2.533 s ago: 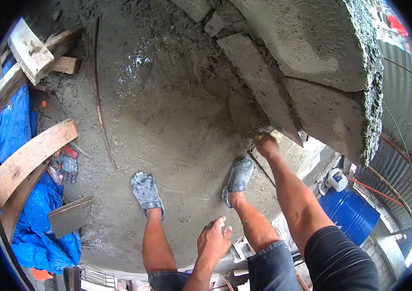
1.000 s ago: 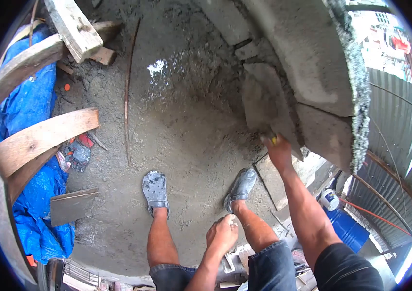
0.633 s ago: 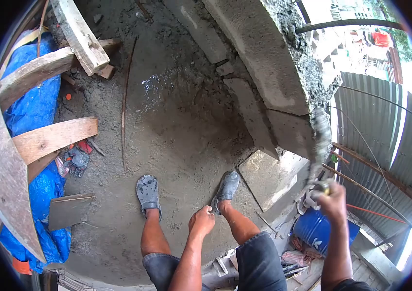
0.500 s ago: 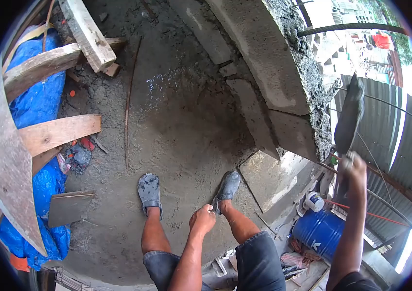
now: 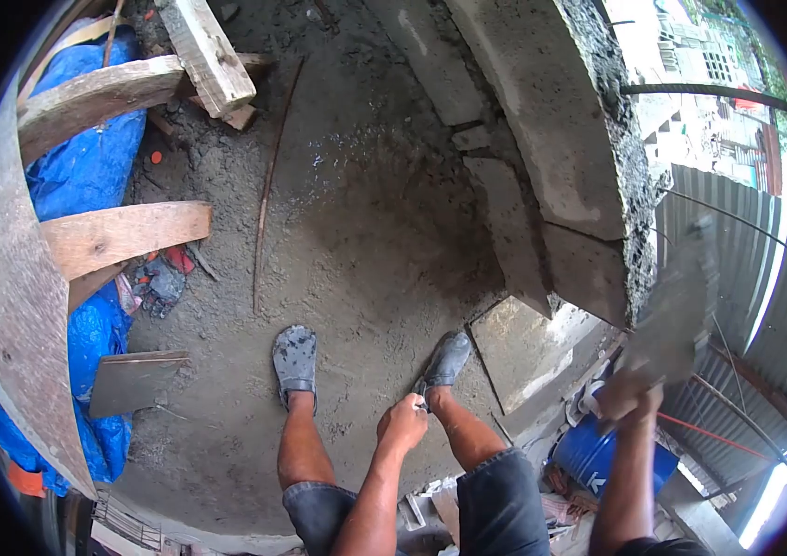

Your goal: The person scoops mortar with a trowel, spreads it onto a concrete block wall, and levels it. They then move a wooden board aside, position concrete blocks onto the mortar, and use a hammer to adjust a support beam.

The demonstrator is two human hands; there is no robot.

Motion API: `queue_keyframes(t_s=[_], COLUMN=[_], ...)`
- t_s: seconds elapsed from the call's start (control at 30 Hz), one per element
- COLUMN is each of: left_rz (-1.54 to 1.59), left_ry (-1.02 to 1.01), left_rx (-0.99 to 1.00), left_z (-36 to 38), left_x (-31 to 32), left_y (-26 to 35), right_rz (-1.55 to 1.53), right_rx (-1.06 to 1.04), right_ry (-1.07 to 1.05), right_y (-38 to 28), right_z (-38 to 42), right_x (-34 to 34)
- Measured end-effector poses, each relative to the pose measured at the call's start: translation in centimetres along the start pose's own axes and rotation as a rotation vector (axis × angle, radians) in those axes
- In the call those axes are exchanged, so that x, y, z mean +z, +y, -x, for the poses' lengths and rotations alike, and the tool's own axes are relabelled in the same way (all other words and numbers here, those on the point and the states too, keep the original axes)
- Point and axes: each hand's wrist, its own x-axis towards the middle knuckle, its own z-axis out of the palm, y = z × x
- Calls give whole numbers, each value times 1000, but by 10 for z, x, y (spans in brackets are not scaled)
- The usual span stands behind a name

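The right hand [image 5: 628, 397] sits at about four o'clock in the view, arm raised from the lower edge, fingers wrapped around the handle of a trowel [image 5: 676, 310]. Its blurred blade tilts up toward two o'clock, just beside the rough edge of the concrete slab [image 5: 551, 120]. The left hand [image 5: 402, 425] hangs at six o'clock, forearm straight, fingers curled into a loose fist above the right shoe [image 5: 444, 360]; whether it holds anything cannot be told. A blue drum [image 5: 597, 454] stands below the right hand.
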Motion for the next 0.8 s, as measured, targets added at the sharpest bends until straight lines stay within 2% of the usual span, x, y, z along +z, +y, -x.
queue_keyframes(t_s=[0.03, 0.07, 0.1, 0.13, 0.17, 0.2, 0.27, 0.3, 0.37, 0.4, 0.47, 0.53, 0.6, 0.67, 0.8], left_rz=[3, -2, -12, -21, 12, 11, 24, 1, 16, 33, -3, -19, -37, -15, 25], left_ry=[-6, -6, 7, 19, 16, 11, -23, -20, -62, -80, -112, -143, -143, -157, -148], left_rx=[-4, -6, 20, 49, 39, 40, 18, 35, 26, 23, 35, 37, 67, 20, 33], left_z=[0, 0, 0, -2, 1, 5, 5, 3, 5, 6, 13, 10, 13, 11, 3], left_x=[-1, 0, 3, 4, 2, 1, 2, 10, 12, 16, 16, 25, 21, 24, 31], left_y=[2, 2, 1, 2, 8, 12, 16, 11, 13, 11, 14, 12, 15, 12, 5], right_rz=[-54, -197, 168, 662, 848, 783, 730, 765, 857, 846, 747, 980, 1076, 1145, 1315], right_rx=[468, 712, 671, 678, 572, 400, 430, 257, 217, 230, 344, 41, 69, 225, 158], right_ry=[-85, -364, -402, -397, -442, -502, -527, -546, -391, -394, -263, -118, -141, -67, -39], right_y=[25, 29, 66, 62, 81, 146, 217, 262, 302, 307, 309, 336, 322, 312, 279], right_z=[14, 7, -8, -31, -51, -68, -119, -149, -198, -216, -249, -265, -274, -288, -278], right_x=[-4, 49, 76, 148, 192, 195, 238, 248, 278, 285, 287, 266, 239, 214, 199])
